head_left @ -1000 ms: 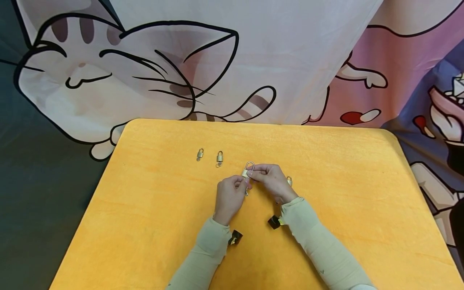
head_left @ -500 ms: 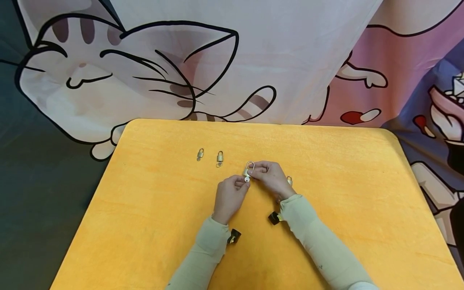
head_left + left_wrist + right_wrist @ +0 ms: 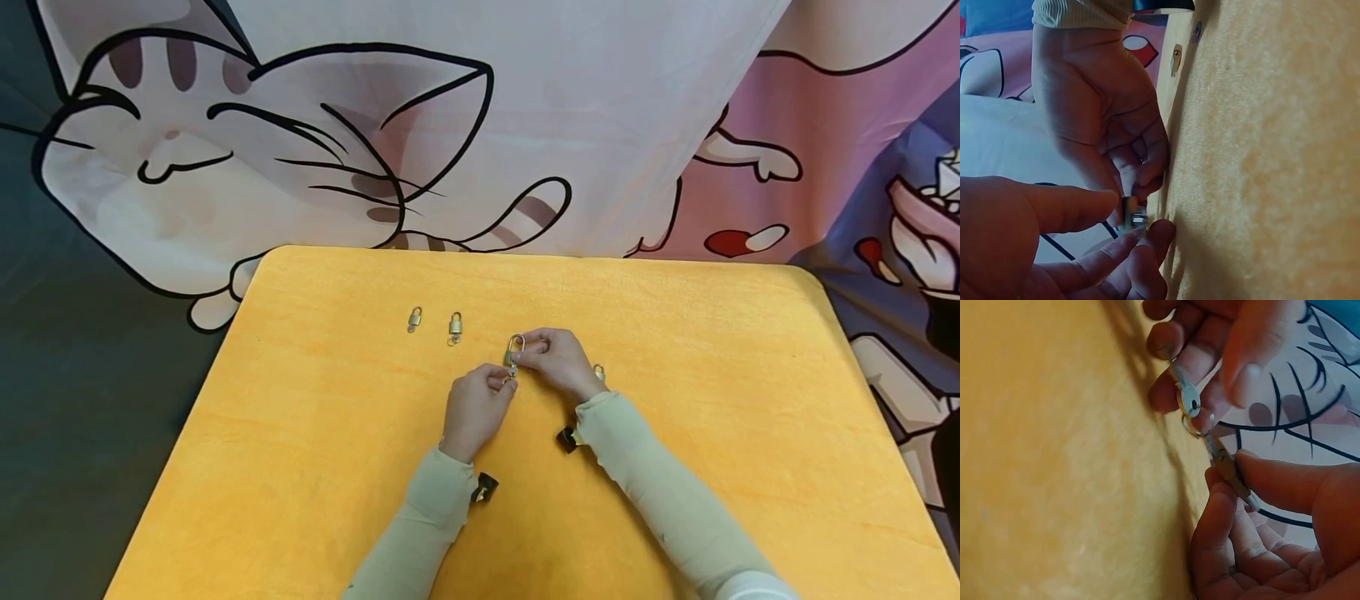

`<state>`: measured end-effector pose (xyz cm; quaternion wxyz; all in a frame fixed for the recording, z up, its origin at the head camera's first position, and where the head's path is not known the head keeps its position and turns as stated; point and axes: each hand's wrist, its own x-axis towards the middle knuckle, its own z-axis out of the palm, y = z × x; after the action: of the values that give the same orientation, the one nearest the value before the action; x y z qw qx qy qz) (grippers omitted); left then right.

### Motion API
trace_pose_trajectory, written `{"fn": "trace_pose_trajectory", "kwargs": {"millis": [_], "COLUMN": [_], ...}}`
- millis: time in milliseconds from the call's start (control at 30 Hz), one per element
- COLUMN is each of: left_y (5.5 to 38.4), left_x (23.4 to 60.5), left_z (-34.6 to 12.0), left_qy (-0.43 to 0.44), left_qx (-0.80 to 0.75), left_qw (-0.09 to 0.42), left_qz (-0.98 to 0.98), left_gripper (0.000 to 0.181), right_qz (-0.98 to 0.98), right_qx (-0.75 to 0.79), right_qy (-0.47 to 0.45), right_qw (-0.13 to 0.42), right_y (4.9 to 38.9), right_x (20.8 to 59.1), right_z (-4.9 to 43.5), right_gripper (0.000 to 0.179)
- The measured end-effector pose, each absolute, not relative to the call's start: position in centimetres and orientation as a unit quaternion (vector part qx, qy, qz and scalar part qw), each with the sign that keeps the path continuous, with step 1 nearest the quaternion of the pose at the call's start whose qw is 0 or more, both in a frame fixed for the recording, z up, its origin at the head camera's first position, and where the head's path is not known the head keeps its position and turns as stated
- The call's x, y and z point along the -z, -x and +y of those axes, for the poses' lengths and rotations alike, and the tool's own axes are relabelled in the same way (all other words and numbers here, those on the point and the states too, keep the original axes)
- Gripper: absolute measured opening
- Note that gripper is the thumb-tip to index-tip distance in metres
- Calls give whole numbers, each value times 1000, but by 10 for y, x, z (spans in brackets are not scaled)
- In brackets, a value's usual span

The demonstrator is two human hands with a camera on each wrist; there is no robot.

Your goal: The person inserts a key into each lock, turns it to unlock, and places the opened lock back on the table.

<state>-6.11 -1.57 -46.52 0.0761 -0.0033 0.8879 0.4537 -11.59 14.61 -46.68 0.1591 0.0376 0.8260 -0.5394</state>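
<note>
My right hand (image 3: 555, 358) pinches a small brass padlock (image 3: 509, 357) between thumb and fingers, its shackle pointing up and away. In the right wrist view a key stands in the bottom of the padlock (image 3: 1229, 467). A ring joins it to a second, silver key (image 3: 1190, 400). My left hand (image 3: 476, 408) is just below the padlock, its fingers lying against the loose key. Its thumb (image 3: 1247, 384) appears apart from that key. In the left wrist view fingers partly hide the padlock (image 3: 1129, 211).
Two more brass padlocks, one at the left (image 3: 415, 317) and one nearer the middle (image 3: 455, 325), lie with keys on the yellow table (image 3: 300, 433). Another padlock (image 3: 598, 372) lies behind my right wrist, partly hidden. A cartoon-printed cloth (image 3: 600, 125) hangs behind the table.
The left fingers have loosened from around the keys, which show more and have turned about. My right hand has shifted slightly up and its wrist has swung a little, still pinching the padlock.
</note>
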Motion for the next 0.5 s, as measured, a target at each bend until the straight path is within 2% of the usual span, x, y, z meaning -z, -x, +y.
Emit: {"fn": "trace_pose_trajectory", "kwargs": {"millis": [267, 500], "left_y": [60, 60], "left_x": [466, 466], "left_z": [-15, -16], "left_qy": [8, 2], "left_qx": [-449, -441], "left_qw": [94, 88], "left_qz": [889, 893], "left_gripper": [19, 20], "right_qz": [862, 904], "right_qx": [484, 409], "right_qy": [-3, 27], "right_qw": [148, 125], "right_y": [121, 124], "right_x": [469, 468], "right_z": [145, 143], "right_gripper": [36, 36]}}
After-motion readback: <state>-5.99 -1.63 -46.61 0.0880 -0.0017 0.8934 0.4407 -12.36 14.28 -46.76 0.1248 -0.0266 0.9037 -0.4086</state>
